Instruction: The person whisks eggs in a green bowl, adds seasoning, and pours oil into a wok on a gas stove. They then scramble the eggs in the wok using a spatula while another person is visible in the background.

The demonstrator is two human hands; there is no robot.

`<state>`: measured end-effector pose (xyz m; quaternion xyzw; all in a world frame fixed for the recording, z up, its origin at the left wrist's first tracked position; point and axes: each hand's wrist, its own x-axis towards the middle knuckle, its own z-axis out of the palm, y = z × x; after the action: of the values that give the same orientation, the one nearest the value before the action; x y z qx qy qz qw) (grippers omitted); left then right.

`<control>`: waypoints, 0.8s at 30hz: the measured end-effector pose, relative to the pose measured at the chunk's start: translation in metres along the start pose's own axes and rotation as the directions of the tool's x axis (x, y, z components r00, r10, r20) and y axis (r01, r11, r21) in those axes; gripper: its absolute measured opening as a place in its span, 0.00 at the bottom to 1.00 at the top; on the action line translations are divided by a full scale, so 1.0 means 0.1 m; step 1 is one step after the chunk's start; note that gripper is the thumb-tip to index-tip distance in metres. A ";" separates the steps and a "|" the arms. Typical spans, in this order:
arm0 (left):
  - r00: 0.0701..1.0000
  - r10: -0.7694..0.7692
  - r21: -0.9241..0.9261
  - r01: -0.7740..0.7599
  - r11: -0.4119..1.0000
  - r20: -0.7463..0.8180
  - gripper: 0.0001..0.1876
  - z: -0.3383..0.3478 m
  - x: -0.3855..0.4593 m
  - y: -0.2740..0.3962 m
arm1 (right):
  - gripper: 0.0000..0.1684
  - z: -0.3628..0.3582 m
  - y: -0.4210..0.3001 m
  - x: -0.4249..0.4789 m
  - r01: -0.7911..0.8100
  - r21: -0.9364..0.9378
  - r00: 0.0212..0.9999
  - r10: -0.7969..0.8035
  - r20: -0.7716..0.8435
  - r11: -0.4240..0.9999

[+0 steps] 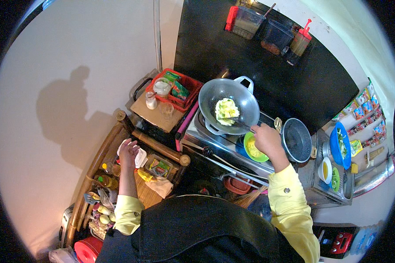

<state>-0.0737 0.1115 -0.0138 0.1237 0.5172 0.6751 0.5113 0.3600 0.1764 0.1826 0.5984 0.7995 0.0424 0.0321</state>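
My right hand (267,140) is closed around the handle of a spatula (242,123), whose blade meets a pale yellow-green egg-like mass (226,110) inside a grey metal wok (247,103). The wok sits on a steel gas stove (197,130). Just below my right hand's fingers is a green bowl (257,157) of yellow food, partly hidden by that hand. My left hand (129,150) is raised at the left with its fingers apart, above or beside a white container (141,158); whether they touch cannot be told. Nothing shows in its grasp.
A grey pan (296,141) stands right of the wok. Farther right are a blue bowl of cut vegetables (337,144) and a white bowl (322,169). Left of the stove, a red basket (187,107) and glass jars (151,102) stand on a board. Oil bottles (107,181) and a bamboo frame (161,146) are lower left.
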 end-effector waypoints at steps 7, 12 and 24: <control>1.000 -0.020 0.045 0.020 0.999 -0.004 0.18 0.06 0.01 -0.01 | 0.13 -0.40 0.15 -0.24 -0.078 0.025 0.990 0.075 0.121 0.997; 1.000 -0.025 0.047 0.024 0.999 0.013 0.18 0.17 -0.04 0.03 | 0.13 -0.42 0.22 -0.30 -0.082 0.001 0.994 0.081 0.076 0.997; 0.998 -0.043 0.043 0.042 0.998 0.038 0.16 0.15 0.02 0.02 | 0.13 0.14 0.10 0.05 -0.092 0.015 0.995 0.092 -0.045 0.996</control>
<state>-0.0651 0.1221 -0.0062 0.1365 0.5236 0.6506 0.5329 0.3693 0.1839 0.1695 0.6336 0.7719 0.0523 0.0081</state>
